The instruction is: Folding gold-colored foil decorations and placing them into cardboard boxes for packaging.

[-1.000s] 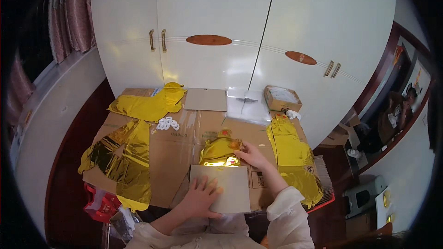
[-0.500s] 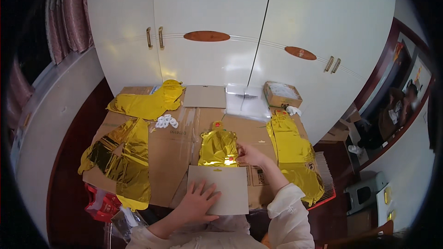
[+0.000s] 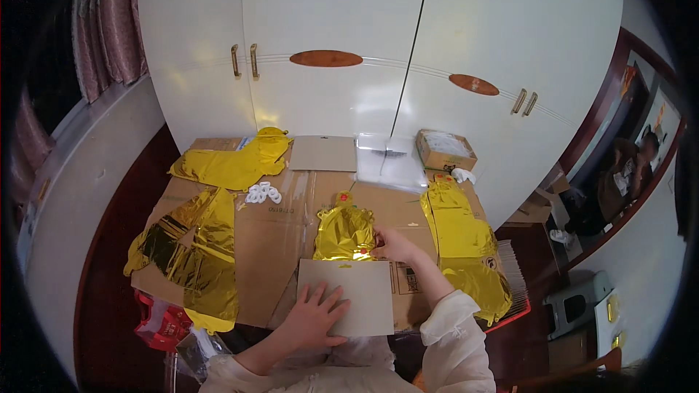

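Note:
My left hand (image 3: 318, 317) lies flat with its fingers spread on a grey card (image 3: 368, 287) that has a hanging slot at its top. Just beyond the card is a folded gold foil balloon (image 3: 345, 231), with small red spots on its tab and near its lower right corner. The card's far edge meets the foil's near end. My right hand (image 3: 395, 245) pinches the lower right edge of the foil, its fingertips partly hidden. Both hands are over the cardboard (image 3: 273, 247) that covers the table.
More gold foil balloons lie at the left (image 3: 211, 255), back left (image 3: 240, 164) and right (image 3: 462, 240). White rings (image 3: 263, 192), another grey card (image 3: 323, 153), clear plastic bags (image 3: 389, 160) and a small carton (image 3: 445, 151) sit toward the back, before white cabinets (image 3: 328, 14).
The grey card under my left hand has shifted slightly away from me, toward the foil. My right hand keeps its place at the foil's edge.

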Demonstrator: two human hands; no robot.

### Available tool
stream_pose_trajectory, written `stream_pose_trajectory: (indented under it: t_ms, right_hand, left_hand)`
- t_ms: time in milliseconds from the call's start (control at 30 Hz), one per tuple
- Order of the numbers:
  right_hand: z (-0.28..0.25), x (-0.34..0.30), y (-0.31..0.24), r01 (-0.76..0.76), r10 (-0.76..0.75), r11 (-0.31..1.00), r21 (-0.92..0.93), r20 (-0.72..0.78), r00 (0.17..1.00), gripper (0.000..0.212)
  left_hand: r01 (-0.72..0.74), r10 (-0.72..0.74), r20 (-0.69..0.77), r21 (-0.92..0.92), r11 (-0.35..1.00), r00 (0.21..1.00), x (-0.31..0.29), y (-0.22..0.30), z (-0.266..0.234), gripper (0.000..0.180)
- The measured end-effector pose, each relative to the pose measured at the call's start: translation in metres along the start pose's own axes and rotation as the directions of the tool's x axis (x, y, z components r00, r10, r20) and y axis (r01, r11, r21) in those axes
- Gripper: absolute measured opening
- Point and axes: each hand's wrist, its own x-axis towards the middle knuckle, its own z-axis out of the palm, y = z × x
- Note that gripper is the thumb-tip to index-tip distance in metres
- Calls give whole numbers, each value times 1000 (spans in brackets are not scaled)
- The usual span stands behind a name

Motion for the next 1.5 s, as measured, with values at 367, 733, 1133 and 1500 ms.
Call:
stream_pose_trajectory:
  t_ms: [367, 733, 1133, 1500]
  right_hand:
    - [-3, -15, -45, -33, 32, 992, -121, -9, 999, 29]
    - [5, -14, -26, 67, -71, 992, 106, 34, 997, 27]
    - [40, -64, -42, 287, -373, 810, -511, -72, 925, 19]
    - [57, -83, -22, 363, -465, 696, -620, -4, 885, 23]
  left_hand:
    - [38, -38, 24, -6, 999, 999, 5, -3, 5, 82]
    - [43, -42, 61, -8, 999, 997, 10, -4, 5, 81]
    - [57, -57, 46, 7, 998, 997, 11, -5, 10, 81]
    - [81, -86, 148, 37, 996, 985, 13, -3, 10, 81]
